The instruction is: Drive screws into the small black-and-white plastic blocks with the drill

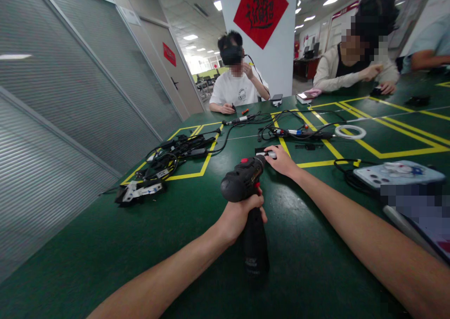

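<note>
My left hand (pixel 242 213) is wrapped round the handle of a black cordless drill (pixel 242 178) with red details. The drill stands over the dark green table, its chuck pointing away from me. Just beyond the chuck, my right hand (pixel 281 161) has its fingers on a small white part (pixel 270 155) with a black piece beside it. Those fingers are bent and close together at the part. The drill's front hides some of the part, so I cannot tell whether the bit touches it.
A tangle of black cables (pixel 183 148) lies at the left, near a silver-and-black bracket (pixel 140 190). More cables and a white ring (pixel 350 132) lie ahead. A phone (pixel 399 173) rests at the right. Two people (pixel 239 82) (pixel 355 61) sit across the table (pixel 197 272).
</note>
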`<state>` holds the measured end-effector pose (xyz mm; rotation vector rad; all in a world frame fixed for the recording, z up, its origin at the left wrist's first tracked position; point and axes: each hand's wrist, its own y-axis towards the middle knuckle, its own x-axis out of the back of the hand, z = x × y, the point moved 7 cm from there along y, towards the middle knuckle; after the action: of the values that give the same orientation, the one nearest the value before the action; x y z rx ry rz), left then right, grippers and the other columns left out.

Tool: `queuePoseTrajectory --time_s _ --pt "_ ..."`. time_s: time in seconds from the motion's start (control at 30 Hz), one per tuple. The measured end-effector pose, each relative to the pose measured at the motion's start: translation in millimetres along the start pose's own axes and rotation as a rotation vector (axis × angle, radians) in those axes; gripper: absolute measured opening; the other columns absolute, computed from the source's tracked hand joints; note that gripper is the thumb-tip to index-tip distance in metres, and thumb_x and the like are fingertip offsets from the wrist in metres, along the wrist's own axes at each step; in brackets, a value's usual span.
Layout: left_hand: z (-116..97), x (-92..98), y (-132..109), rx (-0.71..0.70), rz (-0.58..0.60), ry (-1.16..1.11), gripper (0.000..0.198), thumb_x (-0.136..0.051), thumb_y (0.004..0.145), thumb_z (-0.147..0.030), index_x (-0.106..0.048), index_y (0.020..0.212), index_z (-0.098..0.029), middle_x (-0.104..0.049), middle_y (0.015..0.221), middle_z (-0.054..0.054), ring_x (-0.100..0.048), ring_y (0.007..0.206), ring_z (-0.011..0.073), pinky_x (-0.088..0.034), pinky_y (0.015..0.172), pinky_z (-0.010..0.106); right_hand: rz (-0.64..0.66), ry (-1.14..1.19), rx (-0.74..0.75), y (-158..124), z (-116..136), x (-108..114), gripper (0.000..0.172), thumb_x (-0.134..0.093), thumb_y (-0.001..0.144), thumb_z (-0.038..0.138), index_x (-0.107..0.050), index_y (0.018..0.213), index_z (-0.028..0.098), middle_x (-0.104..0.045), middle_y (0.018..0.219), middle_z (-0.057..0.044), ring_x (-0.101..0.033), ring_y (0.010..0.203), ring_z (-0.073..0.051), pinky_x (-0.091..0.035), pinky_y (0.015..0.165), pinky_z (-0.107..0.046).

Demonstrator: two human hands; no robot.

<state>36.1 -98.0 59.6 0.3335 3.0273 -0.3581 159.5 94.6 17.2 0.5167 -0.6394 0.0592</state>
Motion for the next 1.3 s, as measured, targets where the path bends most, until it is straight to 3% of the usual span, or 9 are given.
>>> queuePoseTrajectory --time_s 1.3 --pt "0.8 0.9 0.6 -0.017 0.010 -0.002 0.018 -0.053 0.074 -0.022 -0.051 0.091 -0.016 -0.058 0.057 0.000 -0.053 0.048 0.0115 -0.038 0.050 0.023 -0.003 -0.003 0.002 0.8 -3.7 -1.6 0.028 -0.056 0.081 0.028 -0.061 0.108 0.024 -0.048 0.103 -0.006 -0.057 0.086 -0.017 -0.045 0.089 -0.033"
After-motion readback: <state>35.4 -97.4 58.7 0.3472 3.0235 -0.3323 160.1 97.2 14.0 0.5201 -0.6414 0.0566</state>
